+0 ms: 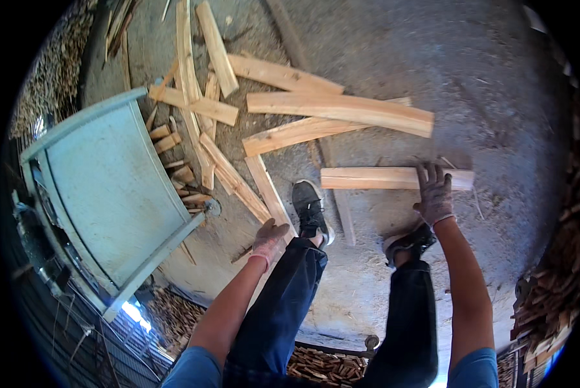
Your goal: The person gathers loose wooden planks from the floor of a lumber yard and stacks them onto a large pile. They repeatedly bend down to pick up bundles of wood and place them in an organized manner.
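My left hand, in a light work glove, is at the near ends of two wooden boards, its fingers curled against the pale narrow board beside my left shoe. The other, a split-looking board, ends just beyond my knuckles. My right hand, in a greyish glove, lies with spread fingers across the right part of a straight wooden board on the ground. That board lies crosswise, beyond my right shoe. The undersides of both hands are hidden.
Several curved boards overlap farther off. Long strips cross them at the left. A pale blue metal machine stands left, with short offcuts against it. Stacked wood lines the right edge. My left shoe is between the boards.
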`<state>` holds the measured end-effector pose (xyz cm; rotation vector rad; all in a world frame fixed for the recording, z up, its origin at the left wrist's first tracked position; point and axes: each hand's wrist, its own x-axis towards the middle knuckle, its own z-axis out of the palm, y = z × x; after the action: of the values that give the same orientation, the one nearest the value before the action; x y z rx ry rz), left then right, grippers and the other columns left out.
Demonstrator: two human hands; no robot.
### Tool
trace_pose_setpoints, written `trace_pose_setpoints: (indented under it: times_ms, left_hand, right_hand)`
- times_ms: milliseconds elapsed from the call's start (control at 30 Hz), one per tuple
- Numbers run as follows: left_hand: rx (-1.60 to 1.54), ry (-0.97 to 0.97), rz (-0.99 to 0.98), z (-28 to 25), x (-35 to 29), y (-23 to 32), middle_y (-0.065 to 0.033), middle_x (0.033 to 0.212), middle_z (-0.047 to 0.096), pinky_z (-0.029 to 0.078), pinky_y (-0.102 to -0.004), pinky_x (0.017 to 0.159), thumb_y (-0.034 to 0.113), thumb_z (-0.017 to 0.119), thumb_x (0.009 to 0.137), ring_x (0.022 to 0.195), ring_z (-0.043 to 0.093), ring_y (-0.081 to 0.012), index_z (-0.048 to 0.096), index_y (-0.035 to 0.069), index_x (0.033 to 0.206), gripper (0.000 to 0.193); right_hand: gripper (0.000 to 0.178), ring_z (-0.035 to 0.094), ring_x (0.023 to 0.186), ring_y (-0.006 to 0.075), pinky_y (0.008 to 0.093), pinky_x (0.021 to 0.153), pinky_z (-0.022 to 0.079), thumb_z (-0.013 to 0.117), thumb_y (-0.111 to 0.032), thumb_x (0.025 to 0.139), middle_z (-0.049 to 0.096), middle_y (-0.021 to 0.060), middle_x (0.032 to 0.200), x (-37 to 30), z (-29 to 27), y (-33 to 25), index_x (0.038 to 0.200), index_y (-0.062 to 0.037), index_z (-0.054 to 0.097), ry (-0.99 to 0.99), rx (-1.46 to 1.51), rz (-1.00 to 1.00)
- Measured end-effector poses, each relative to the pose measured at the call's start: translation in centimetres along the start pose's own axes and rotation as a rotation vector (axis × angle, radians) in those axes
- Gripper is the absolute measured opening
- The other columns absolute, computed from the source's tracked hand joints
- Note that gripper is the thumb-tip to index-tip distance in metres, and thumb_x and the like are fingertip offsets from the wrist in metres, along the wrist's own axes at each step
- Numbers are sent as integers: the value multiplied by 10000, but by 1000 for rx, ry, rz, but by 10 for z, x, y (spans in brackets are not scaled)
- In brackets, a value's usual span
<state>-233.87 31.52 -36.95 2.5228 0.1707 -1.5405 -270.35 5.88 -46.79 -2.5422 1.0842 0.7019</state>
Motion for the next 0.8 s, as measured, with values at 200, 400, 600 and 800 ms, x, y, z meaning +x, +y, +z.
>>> trace_pose_setpoints:
  times_ms: [200, 400, 600, 800]
  left_hand:
    - [10, 298, -58, -28, 112, -88, -281, 1478, 500, 459, -357, 1061, 406, 815, 832, 1350, 528, -331, 245, -65, 1566, 1042]
    - [96, 849, 42, -39, 190, -97, -325, 1495, 439, 433, -374, 1119, 489, 944, 660, 1382, 482, -381, 132, -132, 1560, 1363]
    - [-467, 494, 244, -76, 245, -99, -185, 1353, 592, 489, -367, 1029, 232, 874, 797, 1190, 614, -277, 376, -11, 1487, 885]
    - [-316, 267, 215, -37, 141, -105, -74, 1099, 729, 547, -278, 822, 85, 766, 904, 954, 678, -130, 664, 12, 1225, 345]
  right_hand:
    - [722, 519, 1189, 313, 490, 947, 424, 791, -397, 743, 557, 138, 1255, 41, 11, -20, 1325, -72, 514, -110, -16, -67]
    - [636, 583, 983, 339, 483, 861, 482, 832, -225, 615, 579, 148, 1065, 56, -114, -79, 1158, -64, 543, 32, 284, -359]
    - [1047, 468, 1365, 427, 524, 1117, 412, 913, -377, 671, 454, 287, 1476, 202, -146, -144, 1486, -19, 362, 442, 192, -342]
    - [1106, 570, 1275, 383, 453, 1097, 453, 921, -428, 691, 558, 254, 1400, 277, -159, -175, 1532, -36, 319, 0, 332, -16]
